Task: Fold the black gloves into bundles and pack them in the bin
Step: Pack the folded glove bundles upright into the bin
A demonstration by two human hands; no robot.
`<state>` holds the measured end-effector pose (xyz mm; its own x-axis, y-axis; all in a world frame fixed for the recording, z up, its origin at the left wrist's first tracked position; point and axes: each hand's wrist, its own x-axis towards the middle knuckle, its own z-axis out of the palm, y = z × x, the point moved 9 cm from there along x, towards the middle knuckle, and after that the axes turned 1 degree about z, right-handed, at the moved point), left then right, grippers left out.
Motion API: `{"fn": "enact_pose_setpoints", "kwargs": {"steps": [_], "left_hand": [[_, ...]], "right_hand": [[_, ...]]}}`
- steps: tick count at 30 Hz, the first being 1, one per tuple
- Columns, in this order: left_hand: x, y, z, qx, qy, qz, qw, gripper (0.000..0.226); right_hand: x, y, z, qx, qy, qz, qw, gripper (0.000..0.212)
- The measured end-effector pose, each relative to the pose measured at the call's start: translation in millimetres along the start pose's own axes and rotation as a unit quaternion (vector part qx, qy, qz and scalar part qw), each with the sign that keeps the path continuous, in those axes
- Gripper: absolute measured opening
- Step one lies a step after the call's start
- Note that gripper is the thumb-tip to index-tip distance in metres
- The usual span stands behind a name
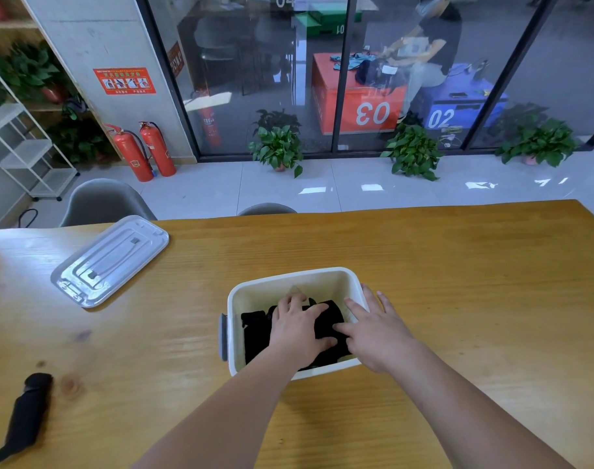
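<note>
A white bin (290, 279) with a grey side handle stands on the wooden table in front of me. Black glove bundles (255, 328) lie on its floor. My left hand (297, 328) is inside the bin, lying flat on top of the black gloves with its fingers spread. My right hand (376, 330) reaches over the bin's right rim; its thumb and forefinger touch the gloves while the other fingers stretch out over the rim. Another rolled black glove (25, 416) lies alone at the table's near left.
The bin's clear lid (109, 258) lies flat at the table's far left. Two grey chairs (102, 203) stand behind the far table edge. Beyond are a tiled floor, potted plants, fire extinguishers and a glass wall.
</note>
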<state>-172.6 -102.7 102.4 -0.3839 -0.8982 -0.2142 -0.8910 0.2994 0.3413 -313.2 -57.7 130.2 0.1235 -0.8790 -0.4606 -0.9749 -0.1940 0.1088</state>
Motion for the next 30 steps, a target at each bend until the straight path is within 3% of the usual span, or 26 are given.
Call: {"fn": "enact_pose_setpoints", "kwargs": {"steps": [6, 14, 21, 25, 30], "left_hand": [[-4.9, -5.2, 2.2, 0.022, -0.017, 0.004, 1.000, 0.084], [-19.8, -27.8, -35.3, -0.056, 0.009, -0.010, 0.998, 0.075], [-49.7, -69.3, -71.9, -0.104, 0.063, -0.021, 0.992, 0.077], [-74.6, -95.5, -98.0, -0.099, 0.134, -0.003, 0.986, 0.072], [-115.1, -159.1, -121.0, -0.118, 0.178, -0.055, 0.975, 0.074]], "right_hand": [[-3.1, 0.3, -6.1, 0.035, 0.008, 0.010, 0.999, 0.051], [-10.9, -10.9, -47.8, 0.077, 0.121, 0.011, 0.990, 0.054], [4.7, -76.9, -62.1, 0.113, 0.103, -0.029, 0.988, 0.064], [12.8, -123.7, -70.1, 0.123, 0.102, -0.053, 0.986, 0.066], [23.2, -184.8, -94.5, 0.144, 0.112, -0.090, 0.979, 0.071]]}}
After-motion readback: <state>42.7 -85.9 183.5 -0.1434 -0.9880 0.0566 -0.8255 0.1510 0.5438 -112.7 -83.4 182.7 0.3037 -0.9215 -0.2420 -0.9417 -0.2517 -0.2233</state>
